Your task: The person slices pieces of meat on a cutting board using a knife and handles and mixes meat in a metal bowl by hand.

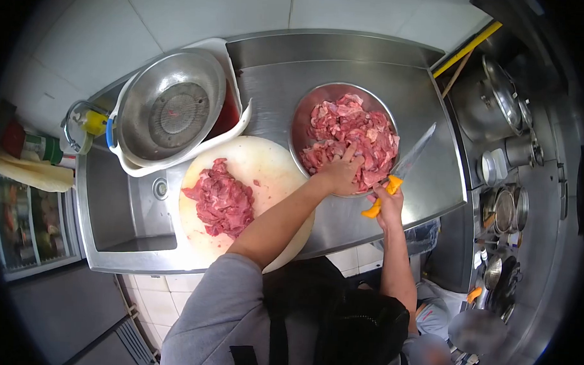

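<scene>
A round steel bowl point(298, 121) full of cut raw meat point(355, 130) stands on the steel counter. My left hand point(342, 171) lies on the meat at the bowl's near side, its fingers spread. Just right of the bowl's near edge, my right hand point(388, 204) is closed round the yellow handle of a knife point(414, 154), whose blade points up and to the right. More cut meat point(222, 199) is heaped on the round white cutting board point(273, 175), under and beside my left forearm.
At the back left, a perforated steel colander point(179, 111) rests in a white tub point(243, 119) holding red liquid. A sink point(127, 209) is at the left. Pots point(484, 112) and pans stand at the right. Another person point(435, 319) is at the lower right.
</scene>
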`<state>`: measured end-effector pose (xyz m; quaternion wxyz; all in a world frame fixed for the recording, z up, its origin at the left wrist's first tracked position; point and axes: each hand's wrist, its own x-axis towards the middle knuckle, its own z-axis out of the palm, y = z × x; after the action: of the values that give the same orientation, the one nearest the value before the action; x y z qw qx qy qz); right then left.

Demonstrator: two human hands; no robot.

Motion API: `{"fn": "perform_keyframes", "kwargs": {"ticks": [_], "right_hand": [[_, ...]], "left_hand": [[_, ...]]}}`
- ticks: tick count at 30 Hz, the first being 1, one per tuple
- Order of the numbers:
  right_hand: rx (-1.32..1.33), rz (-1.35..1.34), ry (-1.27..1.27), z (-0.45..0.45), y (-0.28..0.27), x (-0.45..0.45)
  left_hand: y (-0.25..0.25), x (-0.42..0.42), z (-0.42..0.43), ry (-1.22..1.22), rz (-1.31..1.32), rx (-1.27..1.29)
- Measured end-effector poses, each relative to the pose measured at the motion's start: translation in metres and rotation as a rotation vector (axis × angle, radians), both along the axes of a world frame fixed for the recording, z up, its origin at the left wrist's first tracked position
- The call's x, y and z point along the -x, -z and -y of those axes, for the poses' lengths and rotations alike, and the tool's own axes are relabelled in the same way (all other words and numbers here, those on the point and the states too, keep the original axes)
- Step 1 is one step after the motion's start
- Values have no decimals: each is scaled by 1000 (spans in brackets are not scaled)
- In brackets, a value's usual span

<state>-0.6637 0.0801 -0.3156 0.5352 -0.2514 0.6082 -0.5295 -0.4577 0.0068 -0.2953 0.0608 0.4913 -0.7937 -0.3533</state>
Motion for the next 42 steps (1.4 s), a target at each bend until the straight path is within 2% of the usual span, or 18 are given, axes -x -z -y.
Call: {"fn": "perform_keyframes", "kwargs": {"ticks": [4, 6, 10, 12, 14, 16, 17, 18, 20, 22, 24, 28, 32, 36, 38, 39, 40, 42], "right_hand": [[20, 27, -14, 2, -1, 0], [12, 25, -6, 1, -1, -1], [4, 2, -1, 3, 0, -3], [6, 12, 11, 2, -2, -6], [11, 11, 8, 2, -3, -9], [7, 14, 21, 2, -1, -8], [5, 6, 11, 3, 1, -8], [4, 17, 23, 3, 0, -8], [7, 4, 4, 2, 0, -8], [11, 17, 10, 2, 5, -6], [13, 27, 10, 3, 9, -4], [22, -8, 1, 4, 13, -3], [32, 0, 0, 4, 11, -4], [35, 14, 7, 2, 10, -4], [13, -9, 10, 3, 8, -5], [13, -3, 15, 4, 9, -5], [17, -7, 12, 4, 9, -5], [11, 0, 25, 2, 9, -4]], "left_hand": [[-3, -4, 18, -3, 81, 4], [15, -1, 25, -88, 240, 123], [44, -1, 42, -191, 310, 390], [46, -9, 55, -206, 288, 362], [58, -26, 74, -389, 169, 504], [40, -45, 93, -509, 69, 337], [38, -56, 99, -480, -50, 435], [33, -63, 105, -466, -42, 436], [26, -71, 118, -578, -188, 250], [25, -76, 137, -629, -304, 208], [5, -81, 142, -489, -920, -161], [-39, -78, 147, -496, -813, -235], [-67, -66, 153, -365, -919, -415], [-70, -53, 157, -336, -928, -600], [-53, -44, 162, -314, -709, -565], [-38, -43, 164, -312, -702, -565], [-22, -42, 166, -311, -455, -319], [-20, -41, 155, -287, -196, -83]]}}
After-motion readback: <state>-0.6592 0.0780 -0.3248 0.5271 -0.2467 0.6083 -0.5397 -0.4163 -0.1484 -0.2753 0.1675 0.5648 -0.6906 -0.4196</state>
